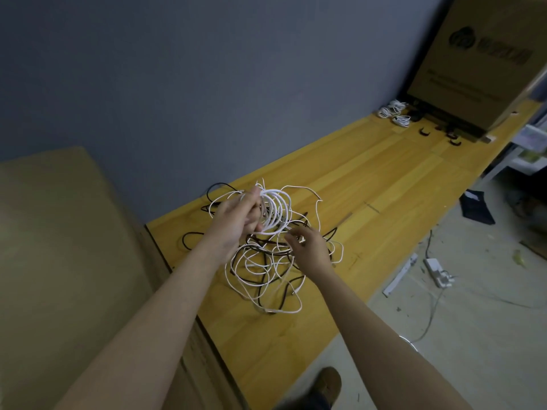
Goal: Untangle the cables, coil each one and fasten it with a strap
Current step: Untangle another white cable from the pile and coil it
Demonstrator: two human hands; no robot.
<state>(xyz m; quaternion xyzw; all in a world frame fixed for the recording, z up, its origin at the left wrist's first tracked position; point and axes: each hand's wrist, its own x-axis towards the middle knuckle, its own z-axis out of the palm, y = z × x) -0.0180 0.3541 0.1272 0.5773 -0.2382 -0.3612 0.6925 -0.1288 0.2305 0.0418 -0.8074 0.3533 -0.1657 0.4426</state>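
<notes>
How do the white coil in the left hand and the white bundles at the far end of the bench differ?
The coil is held up off the bench by the left hand; the bundles lie on it. The coil looks unfinished, its cable apparently trailing into the tangle; the bundles are separate, compact, lying apart from it. Whether any is strapped is too small to tell. Both are white cable wound in loops.

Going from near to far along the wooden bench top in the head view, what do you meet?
Tangle of black and white cables → right hand → left hand holding a white coil → black straps → finished white coils → cardboard box.
</notes>
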